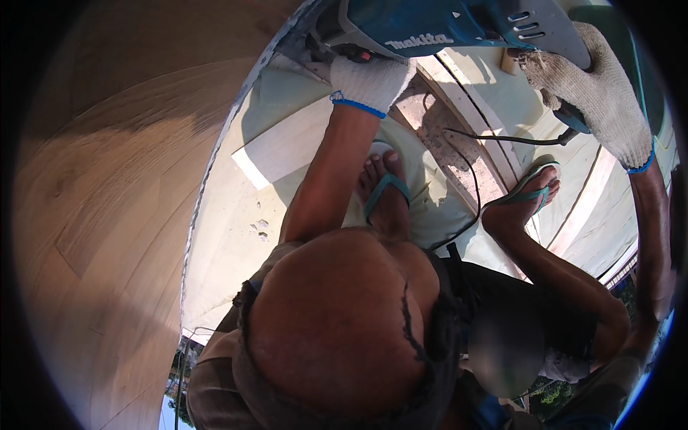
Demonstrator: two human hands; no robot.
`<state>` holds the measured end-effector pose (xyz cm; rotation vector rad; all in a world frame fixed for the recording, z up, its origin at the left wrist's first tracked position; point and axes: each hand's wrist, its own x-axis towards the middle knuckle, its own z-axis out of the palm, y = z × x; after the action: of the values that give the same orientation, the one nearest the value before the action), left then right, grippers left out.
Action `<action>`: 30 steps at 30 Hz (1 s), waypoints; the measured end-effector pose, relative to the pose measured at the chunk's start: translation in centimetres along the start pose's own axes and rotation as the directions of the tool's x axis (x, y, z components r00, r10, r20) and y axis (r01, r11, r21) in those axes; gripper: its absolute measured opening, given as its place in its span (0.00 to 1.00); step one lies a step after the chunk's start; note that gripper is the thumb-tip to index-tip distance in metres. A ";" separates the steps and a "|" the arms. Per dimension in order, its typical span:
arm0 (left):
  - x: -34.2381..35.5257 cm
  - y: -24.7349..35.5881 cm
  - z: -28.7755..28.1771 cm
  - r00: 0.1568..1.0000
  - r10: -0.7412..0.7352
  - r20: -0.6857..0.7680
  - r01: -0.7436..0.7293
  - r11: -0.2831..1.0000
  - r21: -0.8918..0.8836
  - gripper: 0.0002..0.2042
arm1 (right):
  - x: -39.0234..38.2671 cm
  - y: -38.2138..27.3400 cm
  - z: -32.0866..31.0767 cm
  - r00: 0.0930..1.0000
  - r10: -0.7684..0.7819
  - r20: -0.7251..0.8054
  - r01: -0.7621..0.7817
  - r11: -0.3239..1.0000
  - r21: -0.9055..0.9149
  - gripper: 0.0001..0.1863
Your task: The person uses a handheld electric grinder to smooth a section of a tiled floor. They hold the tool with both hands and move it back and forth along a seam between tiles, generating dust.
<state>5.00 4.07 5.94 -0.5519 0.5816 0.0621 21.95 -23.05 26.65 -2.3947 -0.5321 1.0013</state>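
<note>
A large teal and grey corded power tool lies across the top of the view, held in both hands. My left hand, in a white knit glove with a blue cuff, is closed around its dark front part. At the rear, my right hand, gloved the same way, wraps around the handle. A black cord leaves the bottom of that handle. The tool's working tip is not visible, and its exact kind is unclear. Beside the left hand runs the rough pale edge of a wood-grained surface.
A pale green sheet covers the ground, with a light board on it. Between my sandaled feet is a long dusty strip edged by boards, with the cord looping across. Small debris bits lie at left.
</note>
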 end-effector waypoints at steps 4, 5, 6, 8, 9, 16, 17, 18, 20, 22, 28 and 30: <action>-0.8 -0.2 0.9 1.000 -0.003 0.004 0.003 1.000 -0.005 0.20 | 0.4 -0.9 1.7 0.994 -0.087 -0.060 0.078 0.988 -0.132 0.54; -1.1 -0.3 1.2 1.000 0.005 0.006 -0.005 1.000 0.007 0.20 | 0.5 -1.4 2.4 0.990 -0.117 -0.077 0.101 0.978 -0.184 0.53; -1.1 -0.4 1.3 1.000 0.012 0.007 -0.012 1.000 0.017 0.20 | 0.6 -1.9 3.1 0.984 -0.149 -0.096 0.122 0.963 -0.242 0.53; -0.8 0.0 1.2 0.999 0.050 0.000 -0.050 0.998 0.026 0.19 | 0.7 -3.0 4.7 0.971 -0.202 -0.126 0.147 0.925 -0.351 0.52; -0.6 0.6 1.1 0.998 0.059 -0.015 -0.058 0.998 0.038 0.19 | 0.9 -3.5 5.4 0.964 -0.228 -0.136 0.156 0.902 -0.402 0.51; 3.3 3.5 -4.6 0.979 -0.002 0.205 0.000 1.000 0.007 0.17 | 0.6 -4.9 5.4 0.990 -0.134 -0.047 0.114 0.947 -0.301 0.47; 3.6 3.1 -5.6 0.961 -0.041 0.273 0.044 0.999 -0.004 0.16 | 0.2 -4.9 4.8 0.996 -0.093 -0.008 0.089 0.972 -0.217 0.45; 3.5 2.7 -6.0 0.937 -0.075 0.341 0.083 0.996 -0.009 0.15 | -0.2 -5.2 4.3 0.998 -0.058 0.034 0.062 0.989 -0.135 0.44; 2.3 -0.5 -3.6 0.995 -0.051 0.090 0.055 0.997 -0.045 0.14 | -1.4 -2.7 2.8 0.998 0.014 0.054 -0.012 0.999 -0.030 0.44; 0.7 -2.8 -0.5 0.978 0.049 -0.201 -0.049 0.999 0.008 0.14 | -2.1 -2.4 1.9 0.989 0.096 0.110 -0.103 0.993 0.062 0.44; 0.8 -0.9 -3.0 0.991 -0.131 -0.024 0.127 0.984 -0.124 0.15 | -2.3 -1.1 0.6 0.986 0.027 0.163 -0.048 0.991 0.124 0.43; 0.9 -1.2 -2.0 0.988 -0.146 -0.046 0.140 0.984 -0.114 0.16 | -2.1 -0.7 0.1 0.986 0.007 0.168 -0.030 0.990 0.139 0.42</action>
<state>5.00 1.92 4.67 -0.7030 0.5919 -0.0573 20.38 -23.60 28.15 -2.2072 -0.4811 1.2141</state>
